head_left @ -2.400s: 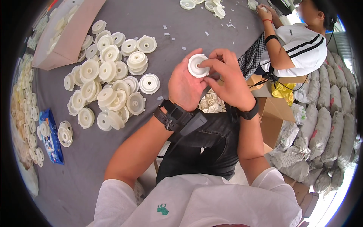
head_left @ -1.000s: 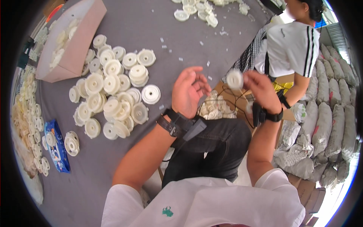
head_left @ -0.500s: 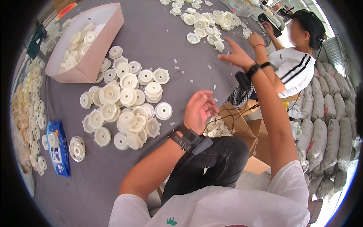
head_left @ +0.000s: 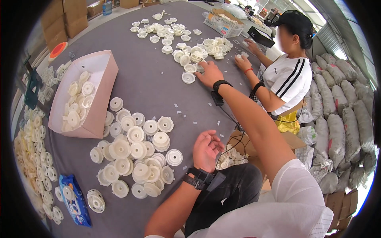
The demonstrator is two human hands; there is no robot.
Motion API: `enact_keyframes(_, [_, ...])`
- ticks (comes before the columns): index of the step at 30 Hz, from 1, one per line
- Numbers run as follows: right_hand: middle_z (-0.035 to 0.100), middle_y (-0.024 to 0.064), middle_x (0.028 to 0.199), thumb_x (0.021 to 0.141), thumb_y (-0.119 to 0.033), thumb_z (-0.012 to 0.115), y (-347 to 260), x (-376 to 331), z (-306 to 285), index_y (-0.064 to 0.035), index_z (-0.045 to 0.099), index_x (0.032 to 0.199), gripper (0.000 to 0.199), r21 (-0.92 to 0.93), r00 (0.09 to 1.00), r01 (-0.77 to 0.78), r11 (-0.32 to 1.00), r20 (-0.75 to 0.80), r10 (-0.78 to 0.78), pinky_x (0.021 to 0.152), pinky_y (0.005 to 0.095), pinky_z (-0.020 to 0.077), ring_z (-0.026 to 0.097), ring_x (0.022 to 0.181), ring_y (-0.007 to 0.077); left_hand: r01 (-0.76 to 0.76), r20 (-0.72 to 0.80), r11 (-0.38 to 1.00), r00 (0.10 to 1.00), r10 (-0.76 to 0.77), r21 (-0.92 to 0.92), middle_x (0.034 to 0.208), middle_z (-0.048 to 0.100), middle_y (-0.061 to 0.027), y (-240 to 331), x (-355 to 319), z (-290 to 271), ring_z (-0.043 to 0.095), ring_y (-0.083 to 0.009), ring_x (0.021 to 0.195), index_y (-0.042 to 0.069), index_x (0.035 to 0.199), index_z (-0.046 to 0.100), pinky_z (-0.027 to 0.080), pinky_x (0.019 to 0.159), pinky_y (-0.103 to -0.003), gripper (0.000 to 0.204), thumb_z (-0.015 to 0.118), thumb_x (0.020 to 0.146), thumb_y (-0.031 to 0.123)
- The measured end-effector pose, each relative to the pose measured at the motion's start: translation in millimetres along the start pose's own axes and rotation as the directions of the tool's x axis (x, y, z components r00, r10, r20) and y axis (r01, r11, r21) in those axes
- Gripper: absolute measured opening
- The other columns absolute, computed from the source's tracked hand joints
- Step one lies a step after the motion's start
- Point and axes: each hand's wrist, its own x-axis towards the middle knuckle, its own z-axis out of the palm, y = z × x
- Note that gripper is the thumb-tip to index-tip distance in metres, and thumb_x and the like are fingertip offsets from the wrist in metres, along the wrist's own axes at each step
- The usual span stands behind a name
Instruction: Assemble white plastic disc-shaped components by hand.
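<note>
My right hand [head_left: 211, 74] reaches out over the far pile of white plastic flanged discs [head_left: 190, 59]. Its thumb and fingers are apart on either side of one disc at the pile's near edge, and I see no disc lifted. Close to me, my left hand [head_left: 207, 150] hovers by the table's right edge, palm turned up, fingers loosely bent and apart, nothing visible in it. The single disc [head_left: 174, 157] nearest that hand lies beside a larger heap of similar discs [head_left: 137, 150], some stacked on one another.
A pink box [head_left: 95, 119] of discs stands left of the heap. A blue wipes packet [head_left: 75, 202] lies front left, more discs [head_left: 43, 170] beyond it. At right sit a co-worker [head_left: 291, 75] handling parts, a cardboard box [head_left: 224, 23] and stacked grey sacks [head_left: 341, 103].
My right hand has moved forward and left, from above the table's right side to the far discs. The view has tilted up, showing more of the far table. My left hand keeps its half-bent pose.
</note>
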Motion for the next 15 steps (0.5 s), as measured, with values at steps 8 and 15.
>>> enact_keyframes(8, [0.052,0.0195,0.144,0.094,-0.053,0.059,-27,5,18,-0.0190,0.057,0.143,0.060,-0.243,0.996,0.046,0.969,-0.066,-0.064,0.103,0.0532,0.0500,0.055,0.132,0.0388,-0.013,-0.007,0.999,1.000,0.013,-0.032,0.094,0.063,-0.0091,8,5,-7,0.063,-0.0241,0.084,0.000,0.121,0.058,0.055,0.077,-0.039,0.026,0.057,0.100,0.015])
enact_keyframes(15, [0.046,0.0206,0.156,0.102,-0.033,0.054,133,112,22,-0.0090,0.041,0.156,0.060,-0.232,0.887,0.454,0.860,0.033,-0.460,0.120,0.0463,0.0321,0.041,0.146,0.0384,-0.246,0.079,0.954,0.969,0.235,0.173,0.076,0.060,-0.0048,-46,40,4,0.064,-0.0155,0.063,0.010,0.104,0.059,0.052,0.049,-0.032,0.018,0.057,0.096,0.026])
